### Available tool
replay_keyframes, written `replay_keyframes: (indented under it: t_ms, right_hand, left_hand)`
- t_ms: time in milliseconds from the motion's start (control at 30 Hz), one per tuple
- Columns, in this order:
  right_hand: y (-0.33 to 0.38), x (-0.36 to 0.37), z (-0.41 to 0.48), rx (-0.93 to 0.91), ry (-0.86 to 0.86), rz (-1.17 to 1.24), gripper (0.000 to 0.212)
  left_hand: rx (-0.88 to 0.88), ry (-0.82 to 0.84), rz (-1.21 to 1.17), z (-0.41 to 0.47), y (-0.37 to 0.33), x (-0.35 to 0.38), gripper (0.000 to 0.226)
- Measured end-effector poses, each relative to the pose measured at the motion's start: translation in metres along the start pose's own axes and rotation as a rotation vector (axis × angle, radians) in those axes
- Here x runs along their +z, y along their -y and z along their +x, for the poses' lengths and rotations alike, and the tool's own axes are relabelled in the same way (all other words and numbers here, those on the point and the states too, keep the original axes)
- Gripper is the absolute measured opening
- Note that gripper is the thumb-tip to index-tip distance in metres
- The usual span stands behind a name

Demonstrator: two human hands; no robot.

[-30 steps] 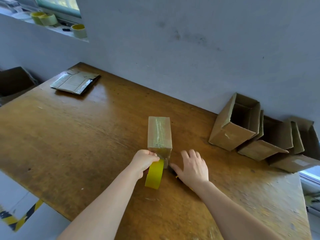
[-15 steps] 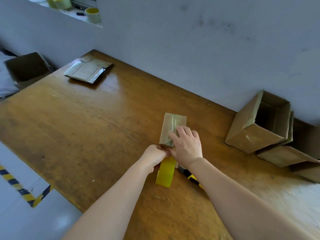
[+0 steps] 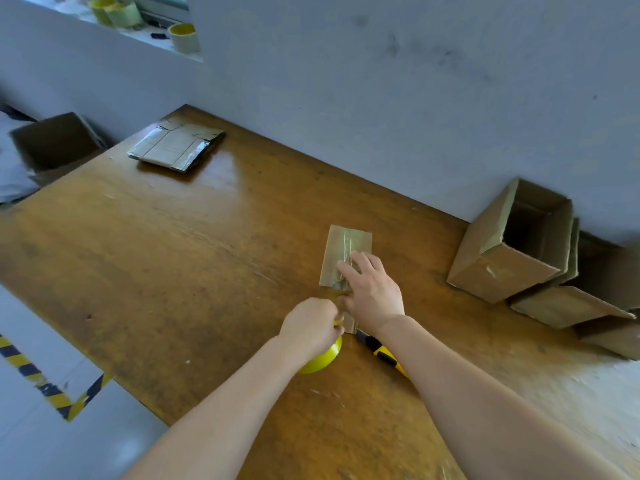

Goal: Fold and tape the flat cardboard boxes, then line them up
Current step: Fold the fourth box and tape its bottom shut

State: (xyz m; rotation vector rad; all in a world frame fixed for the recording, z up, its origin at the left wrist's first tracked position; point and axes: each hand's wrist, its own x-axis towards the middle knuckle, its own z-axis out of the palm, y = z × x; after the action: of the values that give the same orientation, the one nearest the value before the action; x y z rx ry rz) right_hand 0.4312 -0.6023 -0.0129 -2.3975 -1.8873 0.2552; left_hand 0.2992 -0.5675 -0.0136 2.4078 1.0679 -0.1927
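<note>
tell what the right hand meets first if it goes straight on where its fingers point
The right hand lies on the small box, fingers pointing along its taped top. Straight on it passes the box's far end, then only bare table before the grey wall, though depth is unclear.

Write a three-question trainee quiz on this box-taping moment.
1. True or false: the right hand presses flat on the taped box.
2. The left hand grips: A) the yellow tape roll B) scissors C) a marker.
3. Fill in: the flat cardboard stack lies near the table's far ___ corner.
Key: 1 true; 2 A; 3 left.
</note>
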Motion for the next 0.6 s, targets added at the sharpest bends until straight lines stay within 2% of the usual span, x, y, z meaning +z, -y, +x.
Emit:
replay_keyframes:
  t_ms: [100, 167, 300, 433, 600]
  right_hand:
    - [-0.003, 0.000, -0.004, -0.013, -0.010, 0.022, 0.059]
    - [-0.002, 0.000, -0.006, -0.011, -0.013, 0.027, 0.062]
    - [-0.001, -0.001, -0.009, -0.015, -0.010, 0.028, 0.064]
    - [0.000, 0.000, -0.010, -0.020, -0.011, 0.037, 0.065]
    - [-0.002, 0.000, -0.009, -0.023, -0.009, 0.051, 0.065]
  left_hand:
    - [0.168, 0.053, 0.289, -0.012, -0.003, 0.020, 0.037]
    - [0.189, 0.129, 0.379, -0.021, -0.004, 0.035, 0.036]
    - [0.222, 0.149, 0.321, -0.035, 0.000, 0.054, 0.053]
    - [0.235, 0.113, 0.264, -0.036, 0.003, 0.056, 0.059]
    - [0.217, 0.210, 0.153, -0.036, 0.010, 0.049, 0.080]
